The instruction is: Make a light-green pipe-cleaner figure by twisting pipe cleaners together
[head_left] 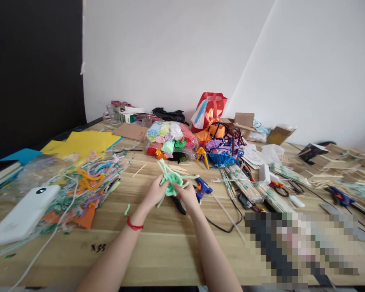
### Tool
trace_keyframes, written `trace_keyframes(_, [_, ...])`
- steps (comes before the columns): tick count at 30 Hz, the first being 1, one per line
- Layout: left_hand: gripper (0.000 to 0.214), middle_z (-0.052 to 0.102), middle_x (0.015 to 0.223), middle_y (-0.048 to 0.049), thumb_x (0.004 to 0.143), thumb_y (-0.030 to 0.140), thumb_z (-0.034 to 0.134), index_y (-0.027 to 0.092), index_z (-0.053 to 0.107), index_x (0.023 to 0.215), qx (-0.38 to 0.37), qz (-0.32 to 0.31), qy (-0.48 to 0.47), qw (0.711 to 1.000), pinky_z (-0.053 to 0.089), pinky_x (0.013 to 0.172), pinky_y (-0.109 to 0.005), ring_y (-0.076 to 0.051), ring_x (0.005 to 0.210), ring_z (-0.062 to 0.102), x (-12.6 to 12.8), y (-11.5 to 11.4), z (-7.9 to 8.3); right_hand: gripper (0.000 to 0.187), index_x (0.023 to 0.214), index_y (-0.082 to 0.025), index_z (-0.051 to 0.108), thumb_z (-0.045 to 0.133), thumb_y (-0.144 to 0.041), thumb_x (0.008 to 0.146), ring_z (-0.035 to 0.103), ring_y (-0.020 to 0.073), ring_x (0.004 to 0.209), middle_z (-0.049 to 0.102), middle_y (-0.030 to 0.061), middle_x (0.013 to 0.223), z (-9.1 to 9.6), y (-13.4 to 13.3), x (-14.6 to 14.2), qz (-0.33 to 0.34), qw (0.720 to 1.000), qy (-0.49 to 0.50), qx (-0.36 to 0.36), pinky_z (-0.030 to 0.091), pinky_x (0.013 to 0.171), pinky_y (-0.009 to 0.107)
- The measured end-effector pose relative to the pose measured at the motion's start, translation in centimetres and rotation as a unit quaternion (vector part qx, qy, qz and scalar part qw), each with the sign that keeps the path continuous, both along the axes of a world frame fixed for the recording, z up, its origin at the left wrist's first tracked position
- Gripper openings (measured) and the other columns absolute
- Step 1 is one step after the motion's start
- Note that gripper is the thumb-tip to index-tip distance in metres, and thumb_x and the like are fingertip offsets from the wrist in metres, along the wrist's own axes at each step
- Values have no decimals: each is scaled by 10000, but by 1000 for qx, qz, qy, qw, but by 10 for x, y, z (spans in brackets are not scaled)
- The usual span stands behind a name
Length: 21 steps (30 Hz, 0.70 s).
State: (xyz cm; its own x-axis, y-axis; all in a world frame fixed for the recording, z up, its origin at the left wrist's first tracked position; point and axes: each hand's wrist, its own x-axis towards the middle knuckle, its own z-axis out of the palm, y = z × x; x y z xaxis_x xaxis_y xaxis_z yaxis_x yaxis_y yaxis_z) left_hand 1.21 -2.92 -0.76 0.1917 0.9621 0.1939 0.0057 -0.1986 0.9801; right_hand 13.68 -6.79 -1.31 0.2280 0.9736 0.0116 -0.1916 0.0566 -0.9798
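Both my hands meet over the middle of the wooden table (158, 247), holding a bundle of mint-green pipe cleaners (171, 178) between them. My left hand (154, 191), with a red string on its wrist, grips the bundle's left side with curled fingers. My right hand (187, 194) pinches its right side, where one green stem sticks out to the right. A small green scrap (127, 209) lies on the table below my left hand. Black pliers (179, 205) rest under my right hand.
A blue glue gun (203, 187) with a black cord lies right of my hands. Bags of coloured pipe cleaners (170, 140), a red bag (211, 107), packs of sticks (246, 186), yellow paper (85, 142), a white power bank (24, 213) and plastic-wrapped stems (91, 182) crowd the table.
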Motion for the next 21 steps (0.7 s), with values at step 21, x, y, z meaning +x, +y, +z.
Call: trace_keyframes(21, [303,633,1006,-94,752,115,477,228,591,1009,176,55,170,968,414,823,-355,-259,957,559,3,-11,3,364,1216,-242,516,433,-202,864,562,234,1016,588,109,1140,12,-26,-33,-183,879,-346,271,463,860,411])
